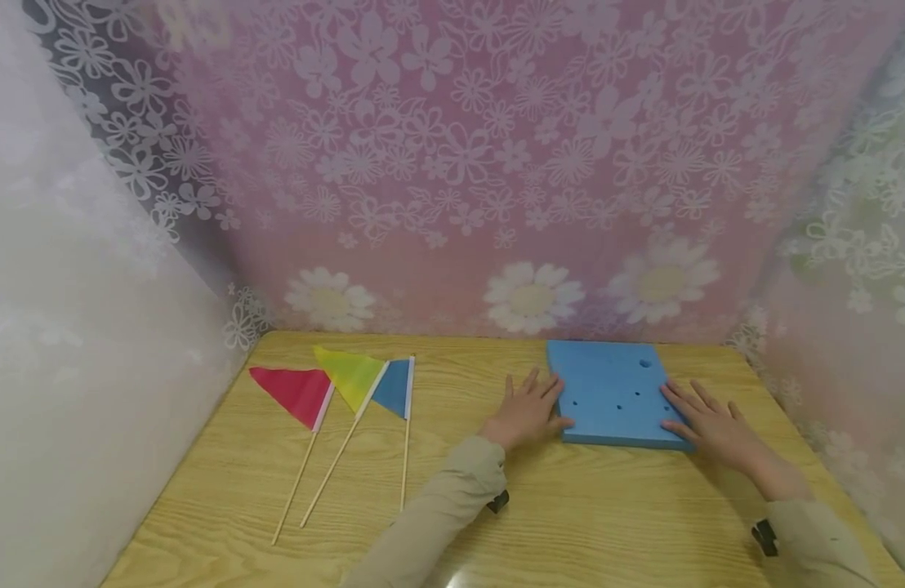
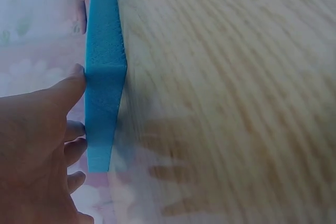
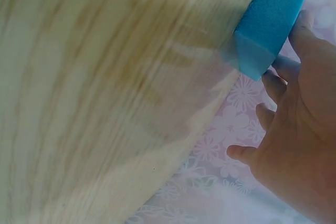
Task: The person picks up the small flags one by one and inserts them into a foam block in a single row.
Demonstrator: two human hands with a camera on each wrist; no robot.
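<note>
A flat blue foam block [image 1: 612,390] with several small holes lies on the wooden table [image 1: 570,523] at the back right. My left hand [image 1: 535,405] lies flat beside the block's left edge, fingers straight, thumb touching the near left corner. In the left wrist view that thumb [image 2: 68,88] touches the foam block [image 2: 105,93]. My right hand [image 1: 698,412] rests with spread fingers on the block's right side, thumb at the near edge. The right wrist view shows the foam corner [image 3: 270,22] next to the right hand [image 3: 294,145].
Three small flags on thin wooden sticks lie side by side on the table's left: red [image 1: 294,394], yellow [image 1: 349,376], blue [image 1: 394,388]. Flowered curtains [image 1: 460,163] close off the back and both sides. Bare wood lies toward the near edge.
</note>
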